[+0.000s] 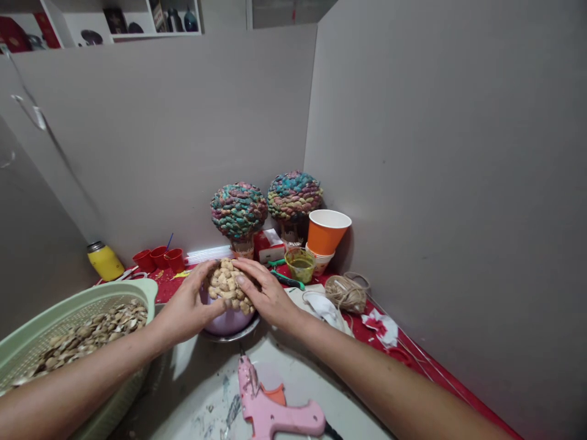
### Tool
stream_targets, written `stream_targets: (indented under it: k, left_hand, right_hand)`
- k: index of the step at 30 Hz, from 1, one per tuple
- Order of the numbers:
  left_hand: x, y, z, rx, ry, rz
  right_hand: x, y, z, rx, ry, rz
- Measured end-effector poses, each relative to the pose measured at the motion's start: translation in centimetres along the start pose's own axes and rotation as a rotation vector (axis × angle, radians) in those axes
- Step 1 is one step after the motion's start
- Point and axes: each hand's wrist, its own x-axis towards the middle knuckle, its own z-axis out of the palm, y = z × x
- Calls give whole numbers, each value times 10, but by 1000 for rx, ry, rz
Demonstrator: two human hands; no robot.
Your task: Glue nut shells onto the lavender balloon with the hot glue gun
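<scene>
A round purple form (pixel 223 322), perhaps a balloon, sits in a shallow metal bowl (pixel 238 335). Peanuts in their shells (pixel 227 281) cover its upper part in a tight layer. My left hand (pixel 195 302) curves around the left side, thumb across the front of the peanuts. From the right, my right hand (pixel 266 296) wraps over the top, its thumb pressing on the shells. Both hands grip the peanut-covered ball between them; its far side is hidden. Nearer to me, a pink glue gun (pixel 275 415) lies on the white surface, nozzle pointing toward the bowl.
At left stands a green basket (pixel 151 293) of shells. Behind are two colourful tree-like balls (pixel 238 211), an orange paper cup (pixel 326 232), a greenish tub (pixel 300 263), red cups (pixel 174 260) and a yellow bottle (pixel 104 261). Twine (pixel 346 293) lies right; grey walls (pixel 435 183) enclose the corner.
</scene>
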Motion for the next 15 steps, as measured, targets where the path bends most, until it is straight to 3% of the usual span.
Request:
stream_targets:
  k: [15]
  left_hand:
    - [0, -2, 1, -3, 8, 9]
  right_hand:
    - [0, -8, -11, -2, -124, 40]
